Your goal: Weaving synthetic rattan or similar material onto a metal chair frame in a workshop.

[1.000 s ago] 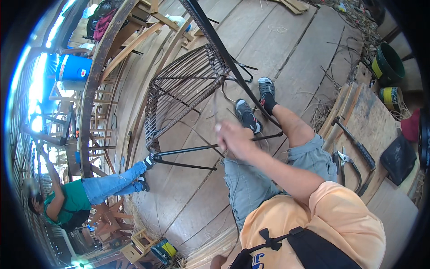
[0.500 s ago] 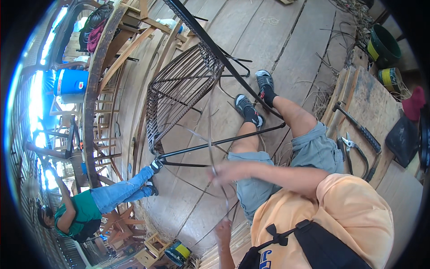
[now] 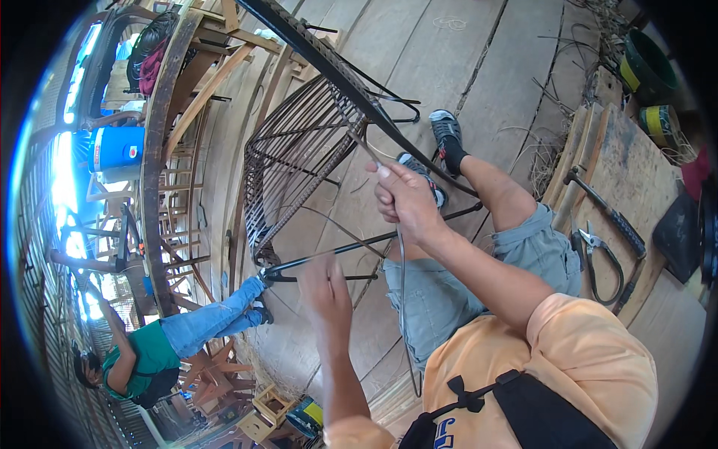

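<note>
A black metal furniture frame (image 3: pixel 321 63), partly woven with dark brown strands (image 3: pixel 299 142), stands tilted on the floor before my legs. One long grey-brown weaving strand (image 3: pixel 404 299) leads from the weave to my right hand (image 3: pixel 407 196). My right hand is closed around it near the frame's long black bar, and the loose length hangs below in a loop toward my lap. Below the frame's lower bar, my left hand (image 3: pixel 327 288) is raised and smeared by motion; whether its fingers hold anything is not visible.
At the right, a wooden board (image 3: pixel 609 165) carries a hammer (image 3: pixel 606 213) and cutting pliers (image 3: pixel 598 254). Dark buckets (image 3: pixel 647 63) stand beyond it. A person in a green shirt (image 3: pixel 142 352) is at the left, near wooden furniture and a blue cooler (image 3: pixel 116 150).
My right hand has moved up toward the weave and now grips the strand there. My left hand has risen from the lower edge toward the frame's lower bar.
</note>
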A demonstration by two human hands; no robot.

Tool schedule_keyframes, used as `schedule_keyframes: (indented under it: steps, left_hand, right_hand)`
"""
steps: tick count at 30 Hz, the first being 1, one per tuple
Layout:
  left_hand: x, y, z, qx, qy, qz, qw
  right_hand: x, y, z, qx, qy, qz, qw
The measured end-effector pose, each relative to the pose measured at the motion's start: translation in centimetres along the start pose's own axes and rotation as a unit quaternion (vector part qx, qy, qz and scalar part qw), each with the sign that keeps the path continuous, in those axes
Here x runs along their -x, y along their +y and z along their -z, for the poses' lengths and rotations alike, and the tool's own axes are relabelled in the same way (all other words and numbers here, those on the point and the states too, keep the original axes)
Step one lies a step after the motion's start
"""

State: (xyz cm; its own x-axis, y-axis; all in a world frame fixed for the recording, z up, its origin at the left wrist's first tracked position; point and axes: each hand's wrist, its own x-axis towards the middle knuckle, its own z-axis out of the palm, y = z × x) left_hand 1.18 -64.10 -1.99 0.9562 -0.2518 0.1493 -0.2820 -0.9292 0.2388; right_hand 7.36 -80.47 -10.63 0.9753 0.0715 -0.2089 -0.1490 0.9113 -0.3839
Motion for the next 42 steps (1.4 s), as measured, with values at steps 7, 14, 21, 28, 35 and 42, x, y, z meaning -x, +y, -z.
schedule_keyframes:
  steps: [7, 14, 21, 28, 35, 42]
  left_hand:
    - [-15.7, 2.0, -5.7, -0.118, 0.037, -0.161, 0.979]
    - [-18.4, 1.6, -8.2, -0.006, 0.0, -0.132, 0.991]
    - [-17.9, 1.2, -7.6, 0.024, -0.012, -0.102, 0.994]
    - [-17.7, 1.2, -7.7, 0.031, -0.015, -0.09, 0.995]
    - [-17.9, 2.5, -8.5, -0.036, 0.033, -0.045, 0.998]
    - [-17.9, 2.9, -9.0, -0.051, 0.055, -0.002, 0.997]
  right_hand:
    - [-0.2, -2.4, -0.1, -0.021, 0.021, -0.005, 1.0]
    - [-0.9, -1.0, 0.2, -0.022, 0.04, 0.012, 0.999]
    - [-3.4, 3.8, 2.8, 0.143, 0.126, 0.071, 0.979]
    - [-8.9, 5.2, 8.2, 0.459, 0.302, 0.236, 0.801]
    - [-11.2, 1.8, 6.7, 0.405, 0.341, 0.23, 0.817]
    - [-13.8, 3.8, 8.9, 0.357, 0.328, 0.223, 0.845]
